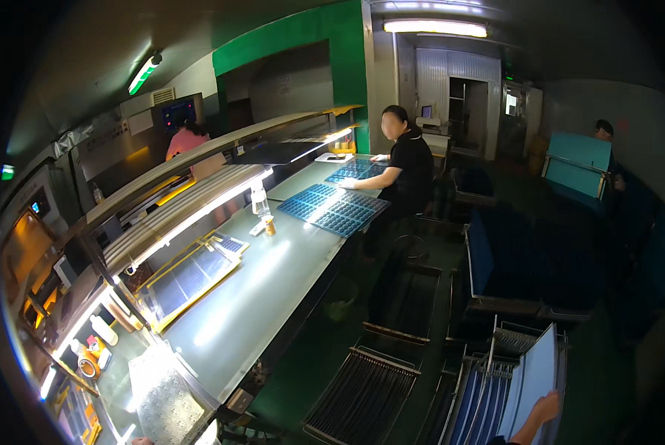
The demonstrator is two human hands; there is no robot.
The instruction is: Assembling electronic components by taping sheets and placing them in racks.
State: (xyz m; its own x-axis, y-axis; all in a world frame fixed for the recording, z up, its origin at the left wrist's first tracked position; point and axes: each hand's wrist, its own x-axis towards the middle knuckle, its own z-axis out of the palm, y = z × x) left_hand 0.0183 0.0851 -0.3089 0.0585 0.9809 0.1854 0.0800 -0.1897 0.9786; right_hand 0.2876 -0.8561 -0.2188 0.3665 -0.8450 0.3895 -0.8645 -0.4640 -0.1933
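Observation:
At the lower right, my right hand [546, 406] is closed round the edge of a light blue flat panel [531, 374]. The panel stands tilted in a slotted metal rack [512, 343], beside several darker blue panels [475, 397]. Of my left hand [141, 441], only a sliver of skin shows at the bottom edge, by a bright speckled sheet [162, 397] on the table; its fingers are hidden.
A long bench [255, 282] under strip lights carries yellow-framed screens [188, 282], a clear bottle [260, 200] and dark blue perforated boards [329, 208]. A co-worker in black [410, 163] touches the boards. Low slotted racks [362, 393] stand on the floor.

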